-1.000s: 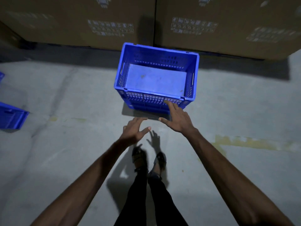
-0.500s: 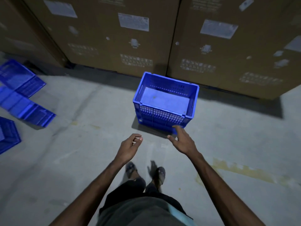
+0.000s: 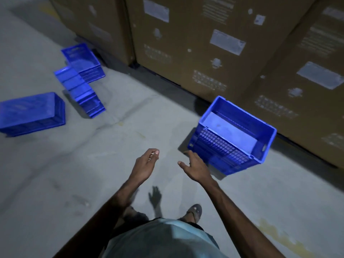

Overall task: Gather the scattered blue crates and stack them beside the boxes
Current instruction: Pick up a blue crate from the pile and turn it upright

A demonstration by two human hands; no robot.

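Observation:
An upright blue crate [image 3: 232, 135] stands on the concrete floor right beside the big cardboard boxes [image 3: 214, 53]. My right hand [image 3: 195, 167] hovers just left of its near corner, fingers spread, holding nothing. My left hand [image 3: 146, 162] hangs further left with loosely curled fingers, also holding nothing. Three more blue crates lie scattered at the left: one upright by the boxes [image 3: 83, 62], one tipped on its side [image 3: 81, 92], and one upside down [image 3: 31, 113].
The cardboard boxes form a wall across the back and right. Grey concrete floor [image 3: 93, 174] stretches between me and the scattered crates. My sandalled foot [image 3: 194, 211] shows below my hands.
My view has swung left and risen, bringing the scattered crates into sight. Both hands have drawn back from the upright crate, which stays by the boxes.

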